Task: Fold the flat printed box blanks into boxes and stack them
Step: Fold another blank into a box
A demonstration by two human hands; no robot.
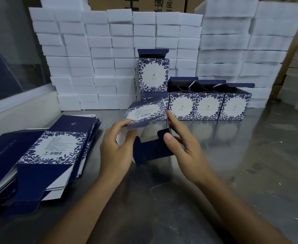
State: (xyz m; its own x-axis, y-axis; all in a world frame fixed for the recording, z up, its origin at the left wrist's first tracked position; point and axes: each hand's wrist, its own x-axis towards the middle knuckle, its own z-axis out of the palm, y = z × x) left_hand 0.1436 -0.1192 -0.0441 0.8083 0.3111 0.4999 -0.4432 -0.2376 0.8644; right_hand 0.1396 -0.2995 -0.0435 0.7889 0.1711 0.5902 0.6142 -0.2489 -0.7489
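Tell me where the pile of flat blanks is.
In the head view, the flat blanks lie on the metal table at the person's left, beside the left hand and in front of the foam blocks.

Navy-and-white floral boxes (205,105), navy-flapped floral flat blanks (44,152), white foam blocks (100,59), grey steel table (232,164)

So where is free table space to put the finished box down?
Bare table lies right of the hands, in front of the box row. The left is crowded by flat blanks; the back by foam blocks.
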